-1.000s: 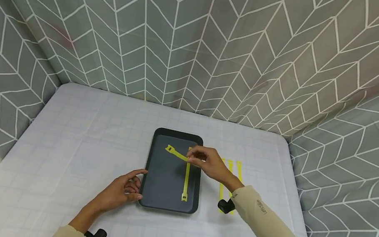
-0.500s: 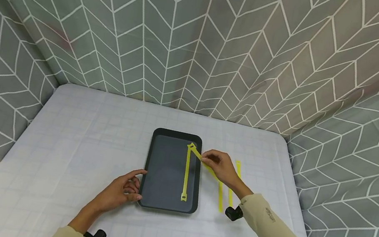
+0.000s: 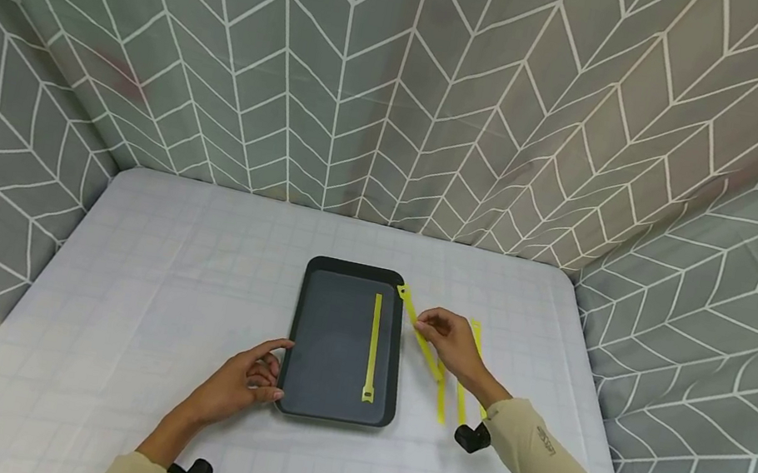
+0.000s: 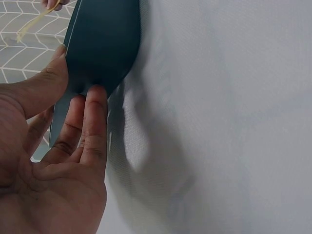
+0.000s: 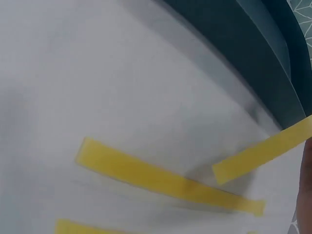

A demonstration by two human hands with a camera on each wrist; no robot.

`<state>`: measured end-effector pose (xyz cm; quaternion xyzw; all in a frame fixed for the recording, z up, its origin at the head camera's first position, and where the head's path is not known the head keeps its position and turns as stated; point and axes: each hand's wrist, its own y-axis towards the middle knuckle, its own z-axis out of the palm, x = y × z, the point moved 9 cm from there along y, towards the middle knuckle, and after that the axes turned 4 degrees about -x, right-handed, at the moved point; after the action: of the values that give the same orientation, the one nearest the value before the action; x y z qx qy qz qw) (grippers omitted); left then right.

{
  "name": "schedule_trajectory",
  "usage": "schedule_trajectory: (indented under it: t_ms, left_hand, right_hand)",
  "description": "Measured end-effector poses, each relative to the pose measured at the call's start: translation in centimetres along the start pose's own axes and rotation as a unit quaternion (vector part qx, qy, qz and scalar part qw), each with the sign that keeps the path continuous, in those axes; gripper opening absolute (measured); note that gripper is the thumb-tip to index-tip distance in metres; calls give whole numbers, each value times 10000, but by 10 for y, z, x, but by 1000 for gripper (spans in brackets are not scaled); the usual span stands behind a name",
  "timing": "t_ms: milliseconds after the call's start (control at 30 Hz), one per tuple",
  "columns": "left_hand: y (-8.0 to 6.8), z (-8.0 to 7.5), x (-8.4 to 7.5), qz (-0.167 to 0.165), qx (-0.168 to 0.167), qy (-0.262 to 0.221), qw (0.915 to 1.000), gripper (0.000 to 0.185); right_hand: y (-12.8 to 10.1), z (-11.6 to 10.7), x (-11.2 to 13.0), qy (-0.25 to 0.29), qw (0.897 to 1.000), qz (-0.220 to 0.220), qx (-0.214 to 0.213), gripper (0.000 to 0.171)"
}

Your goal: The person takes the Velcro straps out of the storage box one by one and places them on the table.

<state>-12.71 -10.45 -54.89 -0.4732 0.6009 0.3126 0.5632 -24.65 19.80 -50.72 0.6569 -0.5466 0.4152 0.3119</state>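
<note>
Left of lower centre, the left hand (image 3: 242, 382), fingers relaxed, touches the tray (image 3: 332, 347); only the left wrist view shows fingertips (image 4: 96, 100) on its outer side. One strap (image 3: 372, 350) lies inside, at right. Right of centre, the right hand (image 3: 448, 340) pinches a held strap (image 3: 427, 353) and partly hides table straps (image 3: 460, 403). The right wrist view, cropping that hand, shows the held strap's end just apart from one.

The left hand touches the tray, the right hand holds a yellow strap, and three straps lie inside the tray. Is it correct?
Not quite: the head view shows only one yellow strap lying in the tray, not three. The rest stands.
</note>
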Motion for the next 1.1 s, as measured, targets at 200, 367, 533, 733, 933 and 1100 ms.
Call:
schedule_trajectory:
  t_ms: [200,367,533,733,933,1100]
  left_hand:
    - [0,0,0,-9,3,38,10000,78]
    - [0,0,-2,-1,-2,41,10000,77]
    - [0,0,-3,13,-10,40,10000,77]
    - [0,0,-3,16,-47,92,9999,77]
    - [-1,1,-3,33,-48,24,10000,76]
    - [-1,1,-3,54,-58,13,10000,76]
  right_hand:
    - [-7,-5,-14,217,9990,356,-163,20]
    - [-10,-5,-28,543,9960,692,-143,20]
    - [-13,-7,-43,397,9923,1105,-404,20]
    - [-20,-11,-54,61,9826,1692,-758,15]
    - [-24,-12,-58,-262,9763,1998,-787,12]
    - [-23,-16,-53,-652,9761,1916,-789,9]
